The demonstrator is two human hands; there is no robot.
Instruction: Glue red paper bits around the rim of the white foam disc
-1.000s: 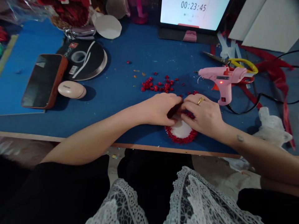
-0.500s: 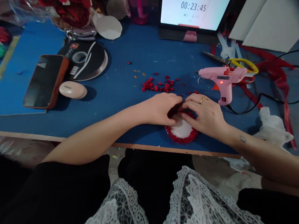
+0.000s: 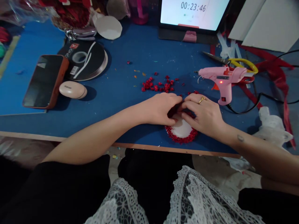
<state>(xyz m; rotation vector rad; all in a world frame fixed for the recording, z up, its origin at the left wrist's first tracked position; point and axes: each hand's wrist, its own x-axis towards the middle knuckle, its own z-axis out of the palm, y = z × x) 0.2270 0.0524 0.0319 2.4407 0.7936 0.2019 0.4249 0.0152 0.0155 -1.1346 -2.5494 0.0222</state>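
Note:
A round white disc (image 3: pixel 182 128) edged with small red ribbon flowers (image 3: pixel 182 140) lies near the table's front edge. My left hand (image 3: pixel 163 107) grips its far left side, thumb on the white face and fingers curled over the rim. With a gold ring on one finger, my right hand (image 3: pixel 203 112) bends over the far right rim, its fingertips pinched close beside the left ones. Whatever sits between those fingertips is hidden. Just beyond my hands lies a loose cluster of tiny red ribbon flowers (image 3: pixel 157 84).
A pink glue gun (image 3: pixel 225 81) with a lit red light lies at right, by yellow-handled scissors (image 3: pixel 243 63). At left are a ribbon spool (image 3: pixel 84 60), a phone (image 3: pixel 44 81) and a beige oval case (image 3: pixel 73 90). Behind stands a tablet (image 3: pixel 193 14) showing a timer.
My right hand has shifted very slightly left at the disc's rim. The left hand and the disc stay in place, and the timer has advanced one second.

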